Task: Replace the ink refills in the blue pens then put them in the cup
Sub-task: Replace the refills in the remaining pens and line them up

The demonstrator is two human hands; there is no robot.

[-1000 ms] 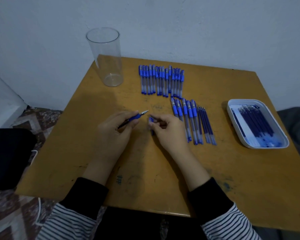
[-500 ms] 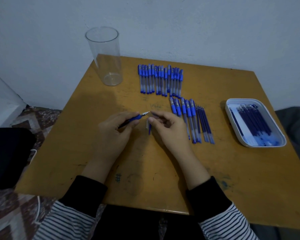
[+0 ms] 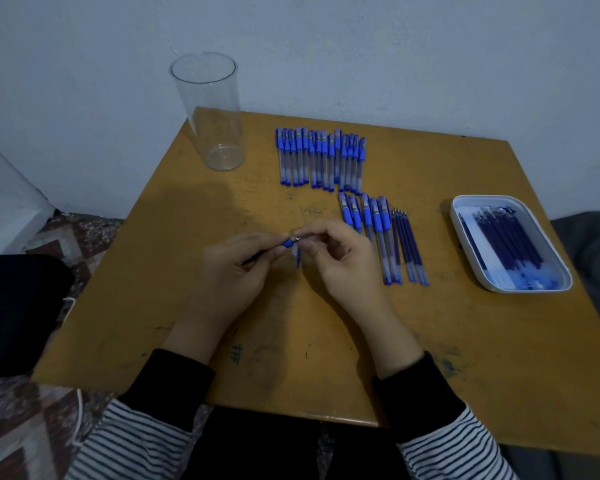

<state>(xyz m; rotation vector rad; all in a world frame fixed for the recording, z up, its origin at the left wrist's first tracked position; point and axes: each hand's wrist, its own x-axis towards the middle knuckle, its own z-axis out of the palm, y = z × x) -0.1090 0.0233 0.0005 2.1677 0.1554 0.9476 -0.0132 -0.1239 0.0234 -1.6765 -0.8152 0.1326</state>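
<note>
left hand [image 3: 234, 271] grips the slim blue rubber-grip pen [image 3: 286, 242] over the middle of the scuffed ochre table [image 3: 326, 341], right hand [image 3: 342, 263] pinches its tip end, tall clear plastic cup [image 3: 208, 112] stands far left, white rounded tray [image 3: 465, 211] of dark refills [image 3: 510, 240] right.

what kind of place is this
Probably a plain room at home, set up as a makeshift workbench: a worn, ink-marked wooden table against a bare painted wall, patterned floor tiles, and rows of blue pens.
</note>
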